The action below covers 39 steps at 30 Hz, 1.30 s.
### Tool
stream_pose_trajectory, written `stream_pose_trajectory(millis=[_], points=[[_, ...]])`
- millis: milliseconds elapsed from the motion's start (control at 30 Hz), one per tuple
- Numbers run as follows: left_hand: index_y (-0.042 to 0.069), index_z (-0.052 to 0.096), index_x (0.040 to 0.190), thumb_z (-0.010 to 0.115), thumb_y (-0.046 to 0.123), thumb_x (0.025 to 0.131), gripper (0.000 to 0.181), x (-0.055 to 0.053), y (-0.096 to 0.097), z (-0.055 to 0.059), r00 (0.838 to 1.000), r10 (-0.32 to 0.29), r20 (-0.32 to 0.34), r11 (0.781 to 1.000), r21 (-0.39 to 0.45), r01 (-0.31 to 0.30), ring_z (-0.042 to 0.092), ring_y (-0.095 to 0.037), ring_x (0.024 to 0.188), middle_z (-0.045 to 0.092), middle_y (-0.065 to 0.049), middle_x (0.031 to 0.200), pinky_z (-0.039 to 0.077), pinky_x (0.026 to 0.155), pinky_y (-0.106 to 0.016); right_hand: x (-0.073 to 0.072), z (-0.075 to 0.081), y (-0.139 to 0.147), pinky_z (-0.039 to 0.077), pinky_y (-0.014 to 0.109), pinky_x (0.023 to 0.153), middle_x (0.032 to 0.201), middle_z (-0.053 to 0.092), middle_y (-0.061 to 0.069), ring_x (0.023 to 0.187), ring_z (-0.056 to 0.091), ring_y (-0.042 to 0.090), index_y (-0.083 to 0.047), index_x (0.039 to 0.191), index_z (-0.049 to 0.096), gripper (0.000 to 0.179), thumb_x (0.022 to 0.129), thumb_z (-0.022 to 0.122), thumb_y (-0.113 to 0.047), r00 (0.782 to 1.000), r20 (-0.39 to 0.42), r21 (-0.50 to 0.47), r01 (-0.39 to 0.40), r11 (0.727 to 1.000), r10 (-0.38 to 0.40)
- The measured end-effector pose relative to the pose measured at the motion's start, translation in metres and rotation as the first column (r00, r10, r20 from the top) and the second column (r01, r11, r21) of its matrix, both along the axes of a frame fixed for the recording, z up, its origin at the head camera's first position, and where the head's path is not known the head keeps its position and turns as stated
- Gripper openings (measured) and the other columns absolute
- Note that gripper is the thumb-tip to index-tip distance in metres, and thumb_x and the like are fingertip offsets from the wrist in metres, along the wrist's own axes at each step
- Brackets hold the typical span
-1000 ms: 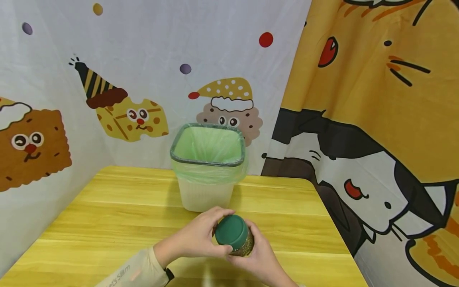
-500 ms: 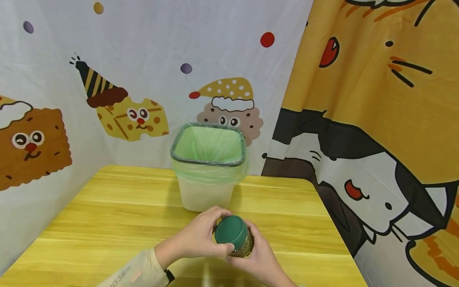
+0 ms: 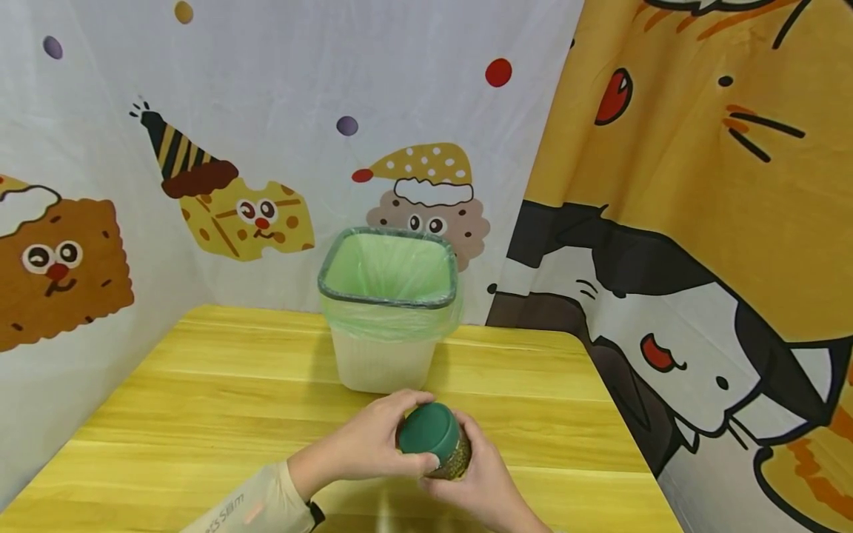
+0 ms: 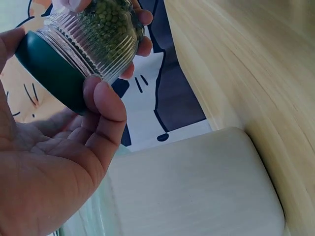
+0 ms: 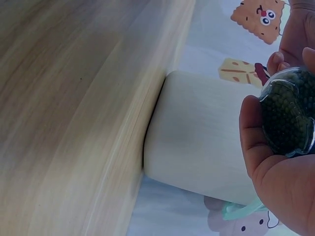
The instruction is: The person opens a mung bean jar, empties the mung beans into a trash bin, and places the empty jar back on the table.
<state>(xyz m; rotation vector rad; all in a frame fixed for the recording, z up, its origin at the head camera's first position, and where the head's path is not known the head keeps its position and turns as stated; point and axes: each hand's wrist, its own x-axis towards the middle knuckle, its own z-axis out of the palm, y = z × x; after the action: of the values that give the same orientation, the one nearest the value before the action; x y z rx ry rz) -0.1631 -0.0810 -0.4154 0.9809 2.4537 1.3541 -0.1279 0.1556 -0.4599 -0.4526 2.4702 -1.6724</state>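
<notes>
A clear jar (image 4: 108,29) filled with small green bean-like grains is held between both hands, tilted, with its green lid (image 3: 426,431) facing up in the head view. My left hand (image 3: 366,440) grips the lid, thumb on the near edge and fingers round the far side. From the right, my right hand (image 3: 485,481) wraps the jar's body. In the left wrist view, ribbed glass shows right beside the lid's edge. The right wrist view shows the rounded bottom of the jar, grains pressed against it, in the curled fingers (image 5: 253,132).
Behind the hands, a white bin (image 3: 383,363) stands on the yellow wood-grain table (image 3: 233,414). A pale green bag lines it, held by a dark grey rim (image 3: 386,302). Cartoon-printed curtains (image 3: 266,89) hang along the back and right of the table.
The left thumb has shifted slightly to the right along the lid's near edge. Both hands keep their hold, and the jar stays almost in the same place.
</notes>
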Motion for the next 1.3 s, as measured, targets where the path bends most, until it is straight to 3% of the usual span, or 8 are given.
stream_pose_trajectory(millis=[167,367,533,700,967,1300], points=[[0.016,0.055,0.153,0.079,0.048,0.092,0.073,0.0,0.001,-0.001,0.998,-0.004,-0.066,1.0,0.012,0.005,0.065,-0.006,0.107,0.066,0.001,0.136,0.059,0.087,-0.024,0.001,-0.001,0.0,0.059,0.025,0.094,0.141,0.064,0.008,0.118,0.068,0.013,-0.019,0.155,0.047,0.085,0.084,0.092,-0.024,1.0,-0.001,0.007,-0.003,1.0,0.003],[0.014,0.057,0.151,0.079,0.044,0.093,0.069,0.001,-0.001,0.002,0.992,0.102,-0.076,0.992,0.088,-0.095,0.066,-0.009,0.102,0.068,-0.003,0.136,0.06,0.08,-0.025,0.001,-0.002,0.0,0.059,0.026,0.092,0.139,0.064,0.01,0.115,0.068,0.016,-0.017,0.155,0.046,0.086,0.082,0.093,-0.021,1.0,0.002,0.009,0.018,1.0,-0.018],[0.013,0.053,0.153,0.08,0.033,0.094,0.068,0.002,-0.005,0.0,0.993,0.114,0.008,0.975,0.19,-0.113,0.067,-0.009,0.089,0.064,-0.011,0.139,0.062,0.074,-0.027,0.001,-0.002,0.003,0.06,0.027,0.091,0.143,0.059,0.016,0.118,0.065,0.026,-0.014,0.156,0.042,0.088,0.084,0.091,-0.018,0.999,0.049,-0.044,0.024,0.999,-0.022],[0.019,0.048,0.158,0.079,0.027,0.096,0.069,0.005,-0.008,-0.008,0.991,0.109,0.082,0.958,0.257,-0.127,0.065,-0.01,0.079,0.057,-0.017,0.149,0.059,0.067,-0.027,0.0,-0.001,0.005,0.06,0.027,0.094,0.144,0.057,0.019,0.122,0.064,0.031,-0.011,0.155,0.04,0.088,0.083,0.09,-0.013,0.996,0.079,-0.109,0.04,0.993,-0.032],[0.031,0.043,0.162,0.074,0.021,0.101,0.069,0.01,-0.012,-0.018,0.986,0.082,0.145,0.936,0.329,-0.126,0.066,-0.015,0.082,0.048,-0.023,0.156,0.058,0.071,-0.026,0.0,0.0,0.006,0.059,0.026,0.095,0.141,0.061,0.017,0.123,0.065,0.03,-0.011,0.153,0.043,0.088,0.08,0.093,-0.015,0.994,0.076,-0.09,0.081,0.993,-0.074],[0.026,0.044,0.162,0.072,0.018,0.102,0.066,0.013,-0.022,-0.021,0.973,0.1,0.207,0.909,0.378,-0.174,0.07,-0.021,0.09,0.041,-0.03,0.154,0.062,0.075,-0.028,-0.001,0.002,0.009,0.058,0.026,0.094,0.136,0.065,0.014,0.12,0.066,0.027,-0.01,0.154,0.044,0.092,0.077,0.094,-0.013,0.991,0.057,-0.081,0.124,0.989,-0.12]])
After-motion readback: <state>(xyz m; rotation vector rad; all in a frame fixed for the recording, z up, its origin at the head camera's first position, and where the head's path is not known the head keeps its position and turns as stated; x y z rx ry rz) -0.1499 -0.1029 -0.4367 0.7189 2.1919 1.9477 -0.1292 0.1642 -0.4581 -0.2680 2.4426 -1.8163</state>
